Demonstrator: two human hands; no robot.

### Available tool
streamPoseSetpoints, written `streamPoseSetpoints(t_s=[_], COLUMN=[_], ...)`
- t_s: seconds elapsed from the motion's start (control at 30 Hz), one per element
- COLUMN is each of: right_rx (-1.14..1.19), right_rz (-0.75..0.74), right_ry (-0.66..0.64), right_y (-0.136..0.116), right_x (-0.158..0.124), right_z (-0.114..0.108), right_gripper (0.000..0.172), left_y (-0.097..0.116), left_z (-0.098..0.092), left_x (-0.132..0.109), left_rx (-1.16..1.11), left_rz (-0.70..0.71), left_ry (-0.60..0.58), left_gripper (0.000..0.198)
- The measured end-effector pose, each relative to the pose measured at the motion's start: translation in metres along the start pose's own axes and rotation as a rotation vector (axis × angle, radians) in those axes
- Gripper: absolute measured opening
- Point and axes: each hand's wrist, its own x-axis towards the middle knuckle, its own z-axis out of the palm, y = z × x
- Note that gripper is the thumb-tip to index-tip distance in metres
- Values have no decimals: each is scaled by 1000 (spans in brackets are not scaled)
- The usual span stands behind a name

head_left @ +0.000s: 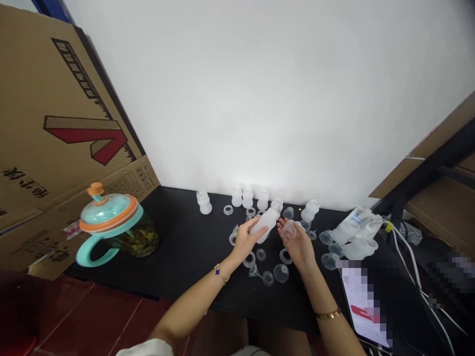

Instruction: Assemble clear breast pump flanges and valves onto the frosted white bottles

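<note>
2 hands: L (247, 242) grips white btl (264, 223), R (299, 247) half-open round clear cup (289, 229).

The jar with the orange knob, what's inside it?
Inside the glass jar are yellowish-brown pieces, perhaps leaves. The teal lid covers the top, so anything right under it cannot be seen.

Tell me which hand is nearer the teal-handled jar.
Left. The left hand is to the right of the jar, apart from it; the right hand is farther off, beyond the left hand.

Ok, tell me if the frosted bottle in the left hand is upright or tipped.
Tipped: the frosted bottle lies slantwise in the left hand, not standing on its base.
</note>
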Motion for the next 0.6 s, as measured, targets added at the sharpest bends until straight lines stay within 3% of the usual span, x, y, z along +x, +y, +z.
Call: streamPoseSetpoints(t_s=[0.27, 0.5, 0.6], right_rx=[12, -5, -28], right_rz=[9, 1, -11], right_ry=[14, 17, 19], right_y=[0, -1, 0], right_x=[-1, -3, -3], right_z=[2, 3, 2], right_gripper=[17, 2, 5], left_y=[3, 4, 4], left_z=[0, 0, 1], left_x=[-1, -1, 0], left_rx=[16, -2, -3], left_rz=[8, 0, -5], left_ry=[-7, -20, -18], left_gripper=[42, 42, 42])
